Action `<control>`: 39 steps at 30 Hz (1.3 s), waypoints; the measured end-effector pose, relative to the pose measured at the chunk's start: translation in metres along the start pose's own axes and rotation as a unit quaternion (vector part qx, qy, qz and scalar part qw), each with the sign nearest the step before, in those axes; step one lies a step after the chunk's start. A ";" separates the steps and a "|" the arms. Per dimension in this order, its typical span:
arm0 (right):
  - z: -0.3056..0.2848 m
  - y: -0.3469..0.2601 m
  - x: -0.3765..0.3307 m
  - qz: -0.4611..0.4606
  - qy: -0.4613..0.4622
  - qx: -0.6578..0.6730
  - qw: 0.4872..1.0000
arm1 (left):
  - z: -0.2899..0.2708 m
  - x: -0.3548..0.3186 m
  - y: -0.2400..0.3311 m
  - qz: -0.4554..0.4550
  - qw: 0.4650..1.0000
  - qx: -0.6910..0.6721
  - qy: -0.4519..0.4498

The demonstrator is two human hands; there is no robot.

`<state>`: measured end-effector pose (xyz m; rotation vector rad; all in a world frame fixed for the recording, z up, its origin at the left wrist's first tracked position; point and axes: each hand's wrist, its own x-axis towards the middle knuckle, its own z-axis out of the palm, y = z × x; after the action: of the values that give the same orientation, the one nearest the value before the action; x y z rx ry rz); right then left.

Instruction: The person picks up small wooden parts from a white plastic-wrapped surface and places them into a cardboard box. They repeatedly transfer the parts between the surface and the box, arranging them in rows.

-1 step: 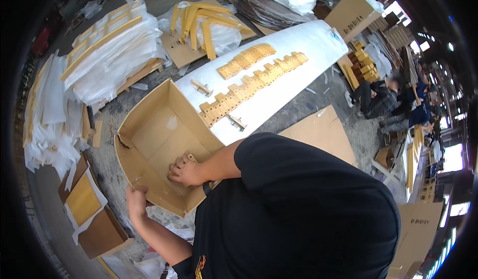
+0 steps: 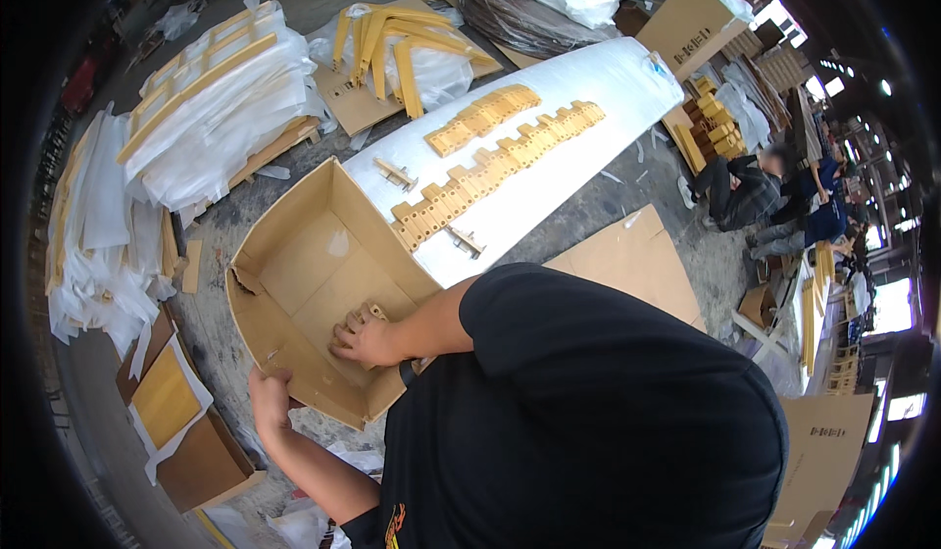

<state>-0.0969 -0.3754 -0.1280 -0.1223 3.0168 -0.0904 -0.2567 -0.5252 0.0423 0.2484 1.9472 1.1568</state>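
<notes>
The biggest thing is the long white sheet (image 2: 569,147) lying on the floor. Rows of small yellow wooden blocks (image 2: 490,162) sit in lines on top of it.

Right beside the near end of the white sheet is a big open cardboard box (image 2: 294,265). Its flaps stand up and it is almost bare inside. Only a few wooden pieces (image 2: 368,316) lie on its bottom, in the corner nearest the person.

Past the box, away from the white sheet, are stacks of long yellow wooden parts wrapped in clear plastic (image 2: 206,108). At the far end of the sheet, other people sit on the floor.

The person in a black shirt bends over the box. The right hand (image 2: 368,341) is down inside it, fingers curled and resting on the wooden pieces. I cannot tell if it is pinching one or just pushing them. The left hand (image 2: 267,390) is closed around the box's near edge, holding it.

To do this part well, I think the left hand should hold the box steady so it does not slide. The right hand should push each piece tight into the corner, flat and lined up, so more can fit next to them.
</notes>
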 end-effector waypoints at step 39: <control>-0.117 0.159 -0.267 0.529 0.382 0.510 0.560 | 0.010 0.125 0.079 0.102 0.910 -0.397 0.068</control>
<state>0.1405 -0.1879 0.0094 2.1696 2.3342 -2.0208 -0.3462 -0.4073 0.0328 -0.0739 1.4224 2.0425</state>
